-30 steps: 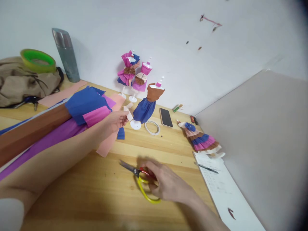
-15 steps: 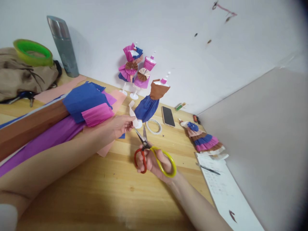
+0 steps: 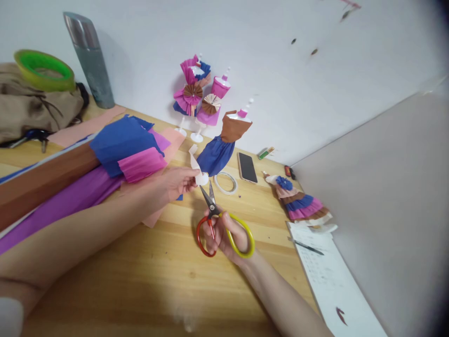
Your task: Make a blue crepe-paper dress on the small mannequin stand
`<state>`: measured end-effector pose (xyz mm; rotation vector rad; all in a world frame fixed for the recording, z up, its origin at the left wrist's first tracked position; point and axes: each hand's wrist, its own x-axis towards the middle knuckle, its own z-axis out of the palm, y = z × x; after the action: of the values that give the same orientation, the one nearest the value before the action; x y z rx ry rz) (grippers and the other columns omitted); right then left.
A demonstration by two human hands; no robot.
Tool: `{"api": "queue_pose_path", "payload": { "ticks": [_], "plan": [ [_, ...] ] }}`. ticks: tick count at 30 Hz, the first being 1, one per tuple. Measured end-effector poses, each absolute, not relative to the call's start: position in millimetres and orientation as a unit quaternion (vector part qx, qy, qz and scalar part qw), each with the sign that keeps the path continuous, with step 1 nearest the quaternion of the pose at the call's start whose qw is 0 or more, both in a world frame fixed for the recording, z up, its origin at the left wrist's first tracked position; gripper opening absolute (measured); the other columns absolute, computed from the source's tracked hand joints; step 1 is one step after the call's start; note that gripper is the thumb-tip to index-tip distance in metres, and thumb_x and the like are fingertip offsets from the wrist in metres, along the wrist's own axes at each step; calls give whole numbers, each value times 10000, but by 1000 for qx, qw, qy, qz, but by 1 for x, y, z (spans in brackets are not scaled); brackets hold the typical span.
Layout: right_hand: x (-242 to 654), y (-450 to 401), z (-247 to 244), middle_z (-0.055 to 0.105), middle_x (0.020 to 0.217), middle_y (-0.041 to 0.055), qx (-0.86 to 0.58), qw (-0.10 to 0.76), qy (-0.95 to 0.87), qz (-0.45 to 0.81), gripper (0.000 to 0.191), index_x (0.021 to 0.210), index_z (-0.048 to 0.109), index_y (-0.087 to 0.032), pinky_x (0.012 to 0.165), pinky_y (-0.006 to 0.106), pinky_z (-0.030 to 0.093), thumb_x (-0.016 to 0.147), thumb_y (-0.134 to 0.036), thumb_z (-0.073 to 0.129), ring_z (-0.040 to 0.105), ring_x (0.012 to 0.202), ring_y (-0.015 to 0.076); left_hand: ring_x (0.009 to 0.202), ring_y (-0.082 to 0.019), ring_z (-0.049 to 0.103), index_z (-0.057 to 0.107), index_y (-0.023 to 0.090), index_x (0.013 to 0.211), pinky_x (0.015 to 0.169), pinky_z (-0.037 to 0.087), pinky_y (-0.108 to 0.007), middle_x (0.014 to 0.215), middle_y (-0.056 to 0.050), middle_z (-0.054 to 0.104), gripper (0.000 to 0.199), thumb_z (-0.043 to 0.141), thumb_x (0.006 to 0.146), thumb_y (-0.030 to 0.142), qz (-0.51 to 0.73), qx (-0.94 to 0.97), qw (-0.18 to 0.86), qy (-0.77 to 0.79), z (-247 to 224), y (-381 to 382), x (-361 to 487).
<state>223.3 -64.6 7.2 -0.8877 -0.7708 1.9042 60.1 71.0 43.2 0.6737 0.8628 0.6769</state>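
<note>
My left hand [image 3: 178,183] pinches a pale paper strip [image 3: 195,161] that curls upward from the fingers. Scissors [image 3: 212,209] with one red and one yellow handle are in my right hand [image 3: 224,236], thumb and fingers through the loops. Their blades are parted and point up at the left fingertips, a small gap from the strip. Just behind the strip stands a small dress form [image 3: 236,126] with a brown paper top and a blue skirt [image 3: 216,157]. A roll of white tape [image 3: 225,183] lies flat to its right.
Crepe paper sheets [image 3: 119,145] in blue, brown, purple and pink cover the left side. Two more dressed forms [image 3: 192,93] stand by the wall. A phone [image 3: 247,167], a tiered paper dress [image 3: 301,203], a written sheet [image 3: 315,262] and a bottle [image 3: 91,65] are around.
The view has shifted slightly. My right hand has turned the scissors a little, with the blades still parted. My left hand keeps its pinch on the paper strip.
</note>
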Motion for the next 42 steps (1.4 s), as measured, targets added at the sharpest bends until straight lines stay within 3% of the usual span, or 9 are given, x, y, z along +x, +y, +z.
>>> {"api": "queue_pose_path", "payload": {
  "ticks": [11,21,28,38,42],
  "plan": [
    [226,-63,5,593,659,-45,-368,444,-289,764,525,1008,552,-211,430,264,484,785,-671,669,509,394,101,510,-82,503,707,133,664,482,349,-198,589,-21,643,92,774,725,149,312,319,802,396,43,67,63],
    [227,-64,6,599,653,-37,-367,446,-285,765,523,999,554,-207,429,261,477,779,-665,678,520,403,109,597,-102,570,684,141,651,596,431,-213,614,-32,668,121,777,721,174,321,312,810,380,34,70,63],
    [224,-62,3,597,631,-48,-362,471,-280,754,521,1012,567,-209,396,251,478,785,-664,678,513,369,101,527,-88,512,698,148,690,521,389,-207,588,-10,646,94,787,707,175,318,318,813,371,29,72,62],
    [221,-63,-2,569,603,-67,-390,474,-303,729,505,995,563,-208,364,222,453,800,-663,666,442,329,69,576,-111,555,684,135,759,516,398,-236,694,-31,655,347,841,673,432,296,325,837,326,28,71,60],
    [220,-63,0,571,598,-70,-391,476,-304,726,497,987,564,-207,360,214,452,796,-650,682,449,327,66,637,-106,591,703,119,810,571,434,-228,766,-38,666,371,908,597,344,278,358,836,308,27,69,60]
  ]
}}
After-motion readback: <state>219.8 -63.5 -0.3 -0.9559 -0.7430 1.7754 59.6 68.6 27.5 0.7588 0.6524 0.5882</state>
